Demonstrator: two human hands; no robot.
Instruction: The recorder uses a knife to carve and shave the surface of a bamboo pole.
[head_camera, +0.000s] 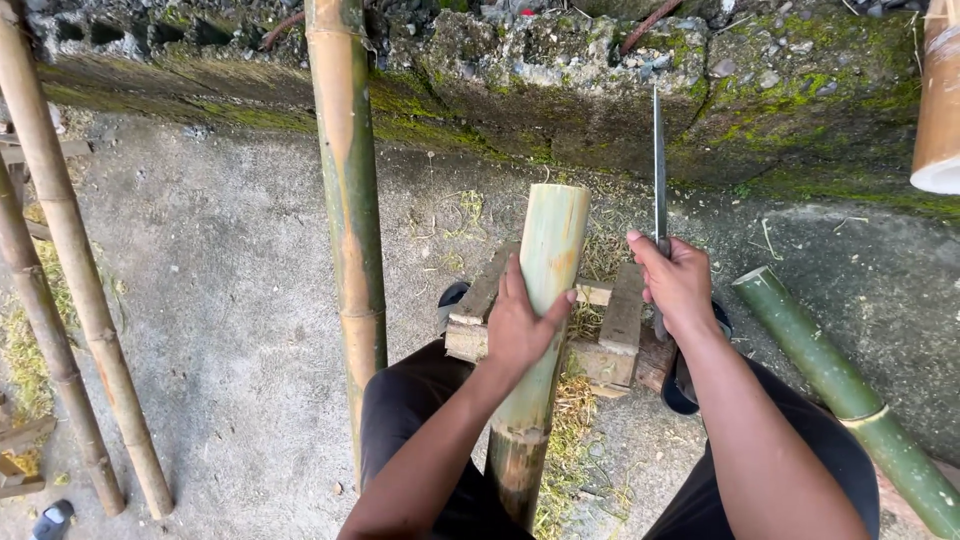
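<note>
A thick pale green bamboo section (548, 262) lies lengthwise between my legs, resting across a small wooden block frame (618, 330). My left hand (520, 325) wraps around its middle and holds it steady. To the right, my right hand (678, 282) grips the handle of a long dark knife (659, 165) whose blade points up and away toward the wall. The blade is clear of the bamboo.
A mossy concrete block wall (600, 90) runs across the top. Long bamboo poles stand at the left (60, 260) and centre-left (350, 220). A green bamboo piece (840, 390) lies at the right, and another cut end (938, 110) hangs at the top right. Shavings litter the concrete ground.
</note>
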